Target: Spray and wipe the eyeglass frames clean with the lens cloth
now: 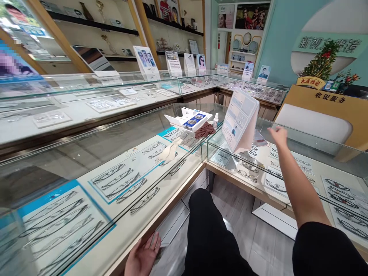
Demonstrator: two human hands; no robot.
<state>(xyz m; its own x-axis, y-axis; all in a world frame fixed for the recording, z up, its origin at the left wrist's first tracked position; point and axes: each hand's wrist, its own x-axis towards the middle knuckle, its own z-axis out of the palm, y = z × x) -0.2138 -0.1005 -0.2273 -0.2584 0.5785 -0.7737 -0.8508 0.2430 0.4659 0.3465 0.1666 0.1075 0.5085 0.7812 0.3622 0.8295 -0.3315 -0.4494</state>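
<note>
Head view: glass showcases (94, 153), wall shelves (92, 23), grey wood-look floor (238, 207).

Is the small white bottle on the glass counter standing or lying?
Upright: the white bottle stands by the brown cloth, cap pointing up.

I see a glass-topped desk (171, 200) with a pale wooden front edge, running from the near left and bending toward the right. On its glass, near the far corner, I make out an open white box (185, 119) with a blue printed panel. A crumpled brown cloth (205, 130) lies against its right side, and a small white bottle (216, 120) stands upright just beyond. Nearer and left, a cream cloth (170, 151) lies loosely. On the right section, I see a folded sign (239, 120) standing tilted. Under the glass, rows of eyeglasses (117, 177) rest on the pale base.
</note>
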